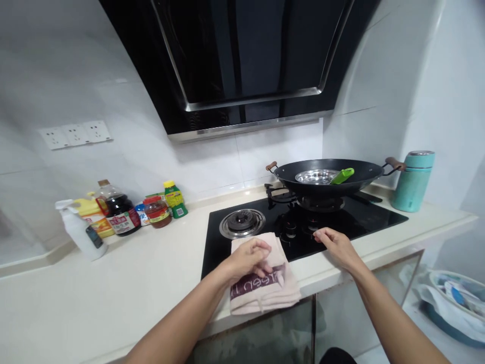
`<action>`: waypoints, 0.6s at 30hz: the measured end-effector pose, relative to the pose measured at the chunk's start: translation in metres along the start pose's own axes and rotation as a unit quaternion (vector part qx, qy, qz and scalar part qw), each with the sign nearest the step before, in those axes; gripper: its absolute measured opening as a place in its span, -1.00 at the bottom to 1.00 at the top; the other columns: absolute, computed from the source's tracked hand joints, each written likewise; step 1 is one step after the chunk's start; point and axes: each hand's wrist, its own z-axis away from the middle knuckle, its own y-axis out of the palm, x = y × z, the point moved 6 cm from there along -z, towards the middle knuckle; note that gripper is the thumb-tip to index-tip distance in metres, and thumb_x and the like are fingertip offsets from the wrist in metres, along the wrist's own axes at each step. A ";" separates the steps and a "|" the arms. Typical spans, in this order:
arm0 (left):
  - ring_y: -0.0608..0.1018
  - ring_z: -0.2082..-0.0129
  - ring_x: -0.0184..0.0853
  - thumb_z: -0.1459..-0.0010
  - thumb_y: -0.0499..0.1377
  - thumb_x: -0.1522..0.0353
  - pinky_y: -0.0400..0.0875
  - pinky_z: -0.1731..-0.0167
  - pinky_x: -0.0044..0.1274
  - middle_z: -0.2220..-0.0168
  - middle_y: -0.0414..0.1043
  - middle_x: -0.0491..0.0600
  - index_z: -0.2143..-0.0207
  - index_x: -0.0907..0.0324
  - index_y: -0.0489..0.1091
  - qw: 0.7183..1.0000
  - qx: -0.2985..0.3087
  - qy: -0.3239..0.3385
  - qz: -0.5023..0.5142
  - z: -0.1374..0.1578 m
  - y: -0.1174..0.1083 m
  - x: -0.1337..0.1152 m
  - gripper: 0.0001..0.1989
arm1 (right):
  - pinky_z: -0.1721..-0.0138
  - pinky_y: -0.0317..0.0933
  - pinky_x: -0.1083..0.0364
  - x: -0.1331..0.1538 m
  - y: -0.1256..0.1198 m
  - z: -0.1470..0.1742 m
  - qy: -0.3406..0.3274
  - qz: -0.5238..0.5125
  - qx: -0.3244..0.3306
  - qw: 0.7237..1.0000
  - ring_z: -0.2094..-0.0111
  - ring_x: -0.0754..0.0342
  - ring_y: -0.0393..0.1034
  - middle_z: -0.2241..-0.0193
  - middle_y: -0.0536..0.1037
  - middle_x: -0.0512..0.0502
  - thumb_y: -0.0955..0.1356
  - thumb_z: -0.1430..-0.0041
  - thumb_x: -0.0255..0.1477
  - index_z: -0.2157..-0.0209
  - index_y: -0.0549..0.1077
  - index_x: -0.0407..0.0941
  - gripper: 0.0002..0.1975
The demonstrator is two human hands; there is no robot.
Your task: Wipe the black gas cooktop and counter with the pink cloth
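A folded pale pink cloth (pixel 261 298) with a dark printed band lies over the front edge of the black cooktop (pixel 220 258) and the counter. My left hand (pixel 250 260) is just above the cloth, its fingers loosely bent and apart with nothing between them; I cannot tell if it touches. My right hand (pixel 337 247) is at the cooktop's front edge, near the control knobs (pixel 291 230). Its fingers are closed together, and no object shows in them. Behind, a black wok (pixel 364 177) holds a steel dish (pixel 314 177) and something with a green handle (pixel 343 176).
A white spray bottle (pixel 81 232), a dark sauce bottle (pixel 121 207), a red-lidded jar (pixel 157 212) and a green-yellow container (pixel 175 199) stand at left. A turquoise flask (pixel 413 182) stands at right. The range hood (pixel 246 65) hangs overhead; a lined bin (pixel 439 308) is lower right.
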 end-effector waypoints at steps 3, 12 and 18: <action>0.61 0.10 -0.08 -0.14 0.28 0.15 0.47 0.04 -0.20 0.15 0.56 0.15 0.12 0.16 0.45 0.993 -0.032 0.059 -0.099 0.004 -0.003 0.000 -0.66 | 0.15 0.32 -0.02 -0.001 0.001 0.000 -0.001 -0.001 0.002 1.000 0.22 -0.10 0.53 0.35 0.65 -0.11 0.26 -0.21 -0.05 0.36 0.54 -0.05 -0.61; -0.40 -0.46 0.18 -0.24 0.05 -0.14 -0.62 -0.26 0.17 -0.52 -0.33 -0.02 -0.43 -0.12 0.05 0.873 0.061 0.077 -0.478 0.005 0.058 0.017 -0.22 | 0.13 0.30 -0.01 -0.014 0.001 0.000 0.011 0.003 0.010 1.000 0.19 -0.11 0.53 0.32 0.65 -0.09 0.28 -0.22 -0.05 0.33 0.55 -0.04 -0.62; -0.40 -0.46 0.17 -0.16 -0.03 -0.27 -0.54 -0.29 0.17 -0.52 -0.40 0.01 -0.47 -0.03 -0.07 0.868 0.084 0.066 -0.485 -0.039 0.082 0.012 -0.05 | 0.14 0.31 -0.02 -0.021 0.000 -0.004 0.019 0.031 0.016 0.999 0.18 -0.15 0.54 0.32 0.67 -0.11 0.30 -0.17 -0.02 0.33 0.57 -0.04 -0.60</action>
